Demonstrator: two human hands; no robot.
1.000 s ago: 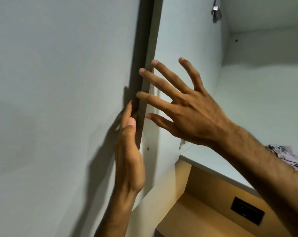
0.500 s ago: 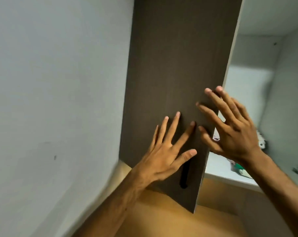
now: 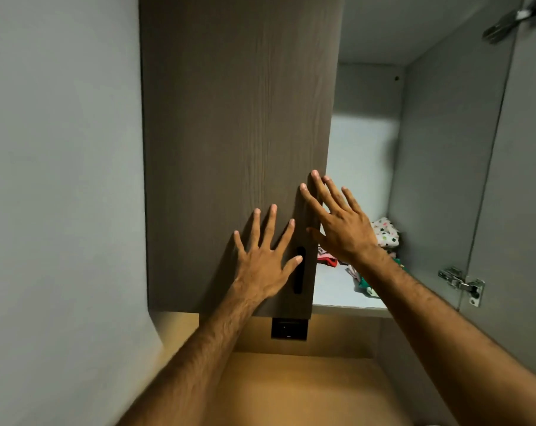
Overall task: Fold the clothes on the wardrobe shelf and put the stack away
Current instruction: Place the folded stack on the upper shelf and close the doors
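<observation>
The pale wardrobe shelf point(image 3: 331, 290) carries loose, crumpled clothes point(image 3: 385, 233) piled toward its right side against the wall.

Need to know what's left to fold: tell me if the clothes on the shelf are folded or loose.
Loose. The clothes lie crumpled in scattered heaps on the shelf, no flat stack; the right hand hides part of them.

The light around me is dim and greyish, though a warm yellow glow lies over the wooden surface point(image 3: 291, 392) near my forearms, and a pale bright patch falls on the far back wall point(image 3: 361, 149) of the cupboard. My left hand point(image 3: 265, 265) and right hand point(image 3: 342, 229) each cast a soft dark shadow onto the brown door point(image 3: 229, 133). The hinge point(image 3: 506, 18) at the top right is smeared with blur, and the straight edges bow outward toward the sides.
</observation>
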